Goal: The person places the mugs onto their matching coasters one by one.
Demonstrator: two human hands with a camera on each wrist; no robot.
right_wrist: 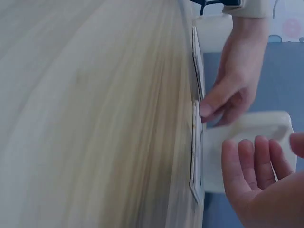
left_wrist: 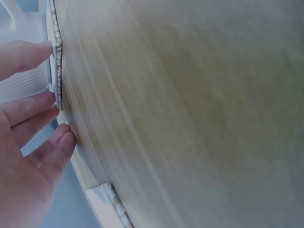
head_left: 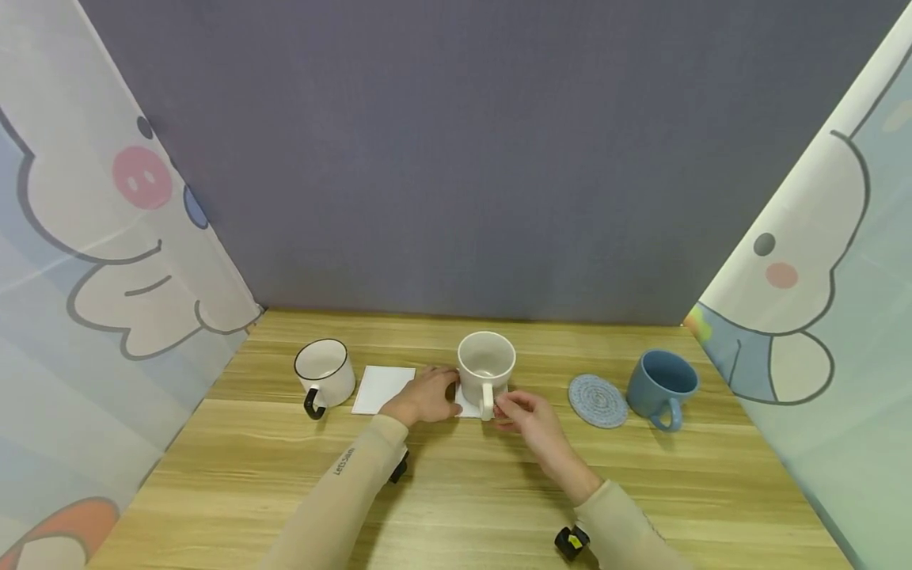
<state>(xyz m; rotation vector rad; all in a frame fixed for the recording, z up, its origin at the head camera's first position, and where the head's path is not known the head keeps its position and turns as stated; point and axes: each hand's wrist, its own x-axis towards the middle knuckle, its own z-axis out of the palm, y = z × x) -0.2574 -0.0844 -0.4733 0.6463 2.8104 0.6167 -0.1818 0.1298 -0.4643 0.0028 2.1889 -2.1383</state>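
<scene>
Cream mug (head_left: 484,372), obstacle between both hands (head_left: 430,395) (head_left: 529,425)

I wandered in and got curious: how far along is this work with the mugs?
Looks done: the cream mug stands on a white square coaster. In hand: the left hand is at that coaster's edge and the right hand beside the mug's handle, perhaps straightening things. Probably remaining: the black-rimmed white mug beside the other square coaster, and the blue mug beside the blue round coaster.

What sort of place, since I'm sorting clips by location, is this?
Probably a makeshift filming booth, not a lived-in kitchen: a plain grey panel stands behind the wooden table, cartoon-print sheets flank it, and mugs sit out with coasters.
</scene>
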